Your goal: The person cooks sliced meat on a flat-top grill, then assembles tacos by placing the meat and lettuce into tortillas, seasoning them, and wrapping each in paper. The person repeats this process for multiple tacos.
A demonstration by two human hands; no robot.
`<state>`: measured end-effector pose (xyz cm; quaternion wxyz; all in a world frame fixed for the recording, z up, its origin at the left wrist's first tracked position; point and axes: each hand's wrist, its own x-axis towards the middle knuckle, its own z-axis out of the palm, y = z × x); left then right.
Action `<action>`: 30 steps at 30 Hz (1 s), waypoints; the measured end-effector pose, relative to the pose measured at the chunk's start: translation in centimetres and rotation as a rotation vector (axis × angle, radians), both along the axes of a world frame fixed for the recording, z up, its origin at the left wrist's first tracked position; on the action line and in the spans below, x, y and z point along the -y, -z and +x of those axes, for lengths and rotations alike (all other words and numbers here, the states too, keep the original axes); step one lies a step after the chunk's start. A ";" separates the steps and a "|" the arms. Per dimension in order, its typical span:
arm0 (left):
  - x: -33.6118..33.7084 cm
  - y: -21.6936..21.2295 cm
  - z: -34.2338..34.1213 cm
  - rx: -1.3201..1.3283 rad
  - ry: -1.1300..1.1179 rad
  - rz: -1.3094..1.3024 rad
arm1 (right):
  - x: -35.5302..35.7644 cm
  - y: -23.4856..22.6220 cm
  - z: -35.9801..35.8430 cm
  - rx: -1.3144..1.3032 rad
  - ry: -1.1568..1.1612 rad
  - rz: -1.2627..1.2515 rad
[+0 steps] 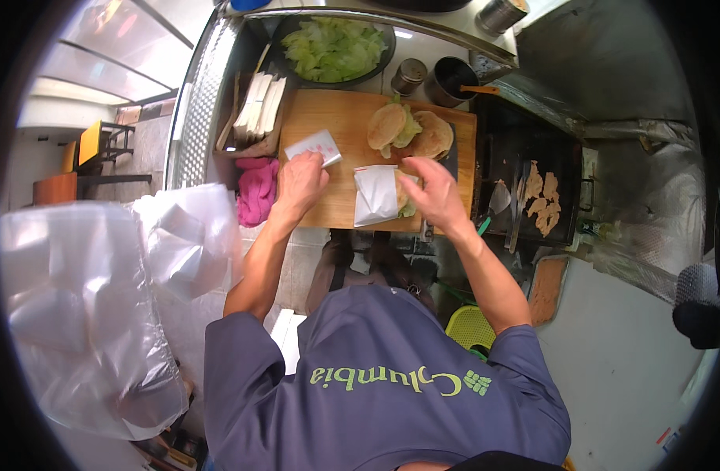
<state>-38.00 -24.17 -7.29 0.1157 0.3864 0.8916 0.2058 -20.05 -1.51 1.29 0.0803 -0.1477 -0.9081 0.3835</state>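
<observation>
Now, left hand on paper packet

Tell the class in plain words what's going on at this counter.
A person works at a wooden board. The left hand holds a white paper bag; the right hand is at a flatbread partly inside another white bag, though its grip is unclear. Two more flatbreads, with lettuce showing, lie unwrapped on the board's far side. Browned pieces lie on a griddle to the right.

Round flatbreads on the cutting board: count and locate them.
3: one flatbread toward the back, a second flatbread to its right, a third flatbread partly inside the white paper bag. More may be hidden.
</observation>
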 end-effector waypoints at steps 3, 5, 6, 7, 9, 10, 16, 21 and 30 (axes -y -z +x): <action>-1.4 -9.6 2.5 0.425 0.150 0.144 | 2.6 -1.8 -0.6 -0.178 -0.095 0.078; -1.6 -10.4 3.9 0.403 0.215 0.274 | 2.3 -1.1 -0.6 -0.018 -0.292 -0.027; -2.2 -10.9 4.4 0.358 0.198 0.319 | 2.3 0.1 0.0 0.093 -0.162 -0.274; -2.6 -10.7 4.6 0.383 0.075 0.380 | 2.8 0.4 0.0 0.200 -0.031 -0.524; -3.7 -9.2 4.7 0.432 -0.169 0.497 | 3.8 0.3 0.3 0.095 0.212 -0.962; -4.0 -8.3 4.7 0.717 -0.218 0.579 | 3.4 0.5 0.6 0.150 0.232 -1.045; -4.6 -2.0 7.3 1.336 -0.345 0.708 | 2.3 -0.5 3.0 0.236 0.184 -1.610; -5.2 -1.4 8.5 1.235 -0.283 0.741 | 2.6 0.1 4.3 0.214 0.268 -1.498; -5.6 -5.0 11.0 0.501 0.102 0.416 | 1.3 3.7 8.3 0.352 0.453 -1.028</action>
